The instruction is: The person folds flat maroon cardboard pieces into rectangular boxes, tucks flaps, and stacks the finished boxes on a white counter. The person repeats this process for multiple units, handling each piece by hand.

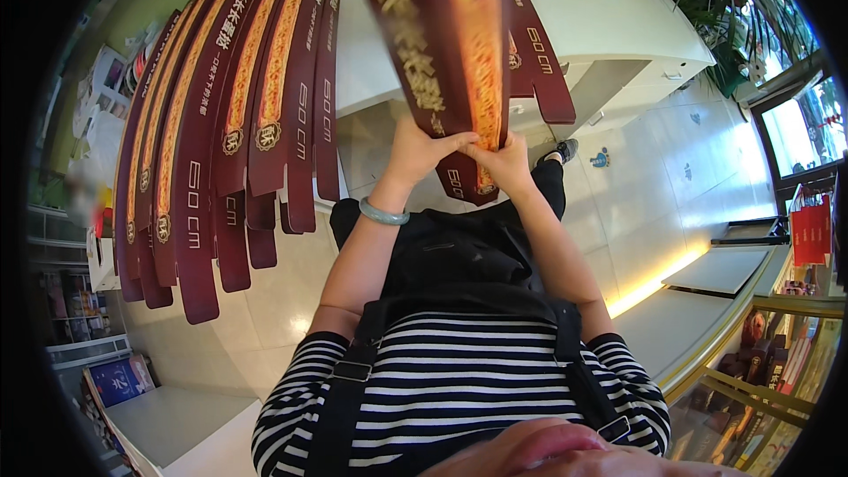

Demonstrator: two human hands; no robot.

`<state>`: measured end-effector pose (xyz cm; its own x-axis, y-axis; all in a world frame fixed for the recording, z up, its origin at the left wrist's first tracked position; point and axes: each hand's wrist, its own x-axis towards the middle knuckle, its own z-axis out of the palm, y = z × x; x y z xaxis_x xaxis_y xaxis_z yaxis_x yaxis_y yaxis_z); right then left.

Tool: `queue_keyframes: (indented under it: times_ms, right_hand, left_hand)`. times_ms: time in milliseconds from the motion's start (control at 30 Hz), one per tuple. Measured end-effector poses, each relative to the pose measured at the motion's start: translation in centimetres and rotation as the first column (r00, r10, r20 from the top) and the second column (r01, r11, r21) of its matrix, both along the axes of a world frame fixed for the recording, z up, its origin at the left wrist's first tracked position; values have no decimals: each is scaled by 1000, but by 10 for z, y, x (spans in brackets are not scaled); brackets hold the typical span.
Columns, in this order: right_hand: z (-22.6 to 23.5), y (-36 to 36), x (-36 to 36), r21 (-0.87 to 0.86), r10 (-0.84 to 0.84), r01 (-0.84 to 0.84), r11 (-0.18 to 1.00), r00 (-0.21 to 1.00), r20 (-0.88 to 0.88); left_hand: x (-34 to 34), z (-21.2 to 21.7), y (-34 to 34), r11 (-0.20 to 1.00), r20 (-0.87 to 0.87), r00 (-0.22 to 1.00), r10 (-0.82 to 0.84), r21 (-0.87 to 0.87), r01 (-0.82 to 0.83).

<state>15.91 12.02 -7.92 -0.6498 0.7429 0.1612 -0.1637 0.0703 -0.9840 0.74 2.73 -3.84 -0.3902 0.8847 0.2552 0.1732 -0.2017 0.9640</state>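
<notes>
Both my hands grip one long dark red flat carton blank (442, 44) with a gold band down its middle. I hold it raised in front of me near its lower end. My left hand (422, 152), with a pale green bangle on the wrist, pinches the blank's left side. My right hand (505, 162) presses against its right edge, touching the left hand. The blank is blurred and tilts up and away from me. A fanned stack of several matching dark red blanks (221, 115) lies to the left, overhanging a white counter (609, 18).
The white counter runs across the top, with a potted plant (733, 9) at its far right. Glossy pale floor tiles (654, 203) lie below. A glass display case with boxes (777, 362) stands at lower right. Shelves with packages (79, 300) line the left.
</notes>
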Motion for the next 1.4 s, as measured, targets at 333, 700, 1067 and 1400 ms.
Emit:
queue_keyframes:
  times_ms: [333, 700, 1067, 1400]
  right_hand:
    - [-166, 7, 13, -4, -23, 24, 1000, 971, 237]
    - [-4, -19, 30, 201, 274, -254, 946, 959, -78]
    - [-38, -51, 55, 533, -176, 223, 817, 975, -137]
    - [44, -13, 93, 756, 163, 171, 632, 924, -345]
  left_hand:
    - [-4, 111, -17, 925, 211, 975, 73, 352, -146]
    - [15, 50, -12, 871, -4, 984, -179, 464, 161]
    - [92, 4, -21, 988, -174, 983, 51, 155, -24]
    - [26, -8, -25, 804, -388, 746, -541, 22, 594]
